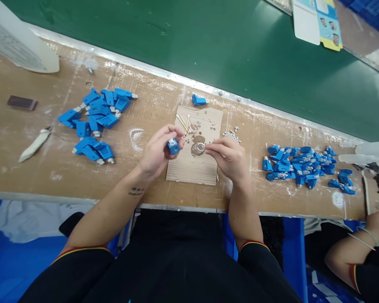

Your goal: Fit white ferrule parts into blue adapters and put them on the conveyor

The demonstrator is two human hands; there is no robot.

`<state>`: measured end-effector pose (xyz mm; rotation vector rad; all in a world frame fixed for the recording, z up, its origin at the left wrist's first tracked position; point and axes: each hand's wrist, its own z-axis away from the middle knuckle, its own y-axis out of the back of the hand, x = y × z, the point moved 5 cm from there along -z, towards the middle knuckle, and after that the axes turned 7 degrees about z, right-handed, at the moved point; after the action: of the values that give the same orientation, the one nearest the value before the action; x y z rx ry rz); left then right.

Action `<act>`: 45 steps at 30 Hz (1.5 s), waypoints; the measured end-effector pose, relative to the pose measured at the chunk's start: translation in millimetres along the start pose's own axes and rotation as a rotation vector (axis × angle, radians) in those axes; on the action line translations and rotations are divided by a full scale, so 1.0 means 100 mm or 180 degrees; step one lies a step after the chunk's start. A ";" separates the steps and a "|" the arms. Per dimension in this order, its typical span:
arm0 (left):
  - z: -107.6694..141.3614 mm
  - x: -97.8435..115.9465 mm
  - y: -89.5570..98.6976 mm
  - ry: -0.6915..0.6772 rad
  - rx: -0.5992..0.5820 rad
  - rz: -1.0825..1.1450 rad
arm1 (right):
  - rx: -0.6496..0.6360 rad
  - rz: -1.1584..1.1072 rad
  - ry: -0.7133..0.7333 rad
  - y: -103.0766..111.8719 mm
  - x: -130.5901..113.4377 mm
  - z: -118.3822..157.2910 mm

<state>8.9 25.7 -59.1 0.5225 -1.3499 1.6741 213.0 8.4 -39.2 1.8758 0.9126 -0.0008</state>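
Note:
My left hand (pixel 159 151) is closed around a small blue plastic part (pixel 173 147) with a whitish tip, held over the left edge of a cardboard piece (pixel 192 172). The fingers of my right hand (pixel 229 158) are pinched together beside a small round dish (pixel 198 147) on the stained cardboard. Whatever sits between those fingertips is too small to make out. Thin sticks (pixel 183 123) lie at the upper left of the cardboard. Small grey-white pieces (pixel 232 134) are scattered just beyond my right hand. Another blue part (pixel 198 100) rests at the cardboard's top edge.
Blue parts form a pile (pixel 97 111) on the left and a larger one (pixel 300 164) on the right. A white-wrapped blade (pixel 35 145) and a dark block (pixel 22 102) lie far left. Behind the bench runs a green surface (pixel 189 46). A co-worker's arm (pixel 356 248) shows at right.

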 end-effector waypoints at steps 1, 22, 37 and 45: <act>0.00 0.02 0.02 -0.0111 0.0046 -0.0100 | 0.0013 0.0104 0.0066 -0.01 -0.01 -0.01; -0.06 0.09 0.20 0.0301 0.0370 0.0968 | -0.0166 0.0248 -0.0058 -0.14 0.11 0.00; 0.05 -0.22 -0.05 -0.0150 -0.0418 0.0299 | 0.1355 -0.1155 -0.0516 0.16 -0.08 0.04; 0.16 -0.21 -0.16 -0.0273 -0.0979 -0.0031 | 0.0896 -0.1508 -0.0700 -0.03 -0.11 0.08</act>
<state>29.6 3.2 -61.9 0.4228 -1.6290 1.4140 206.3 -3.1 -41.4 1.8204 1.2264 -0.6393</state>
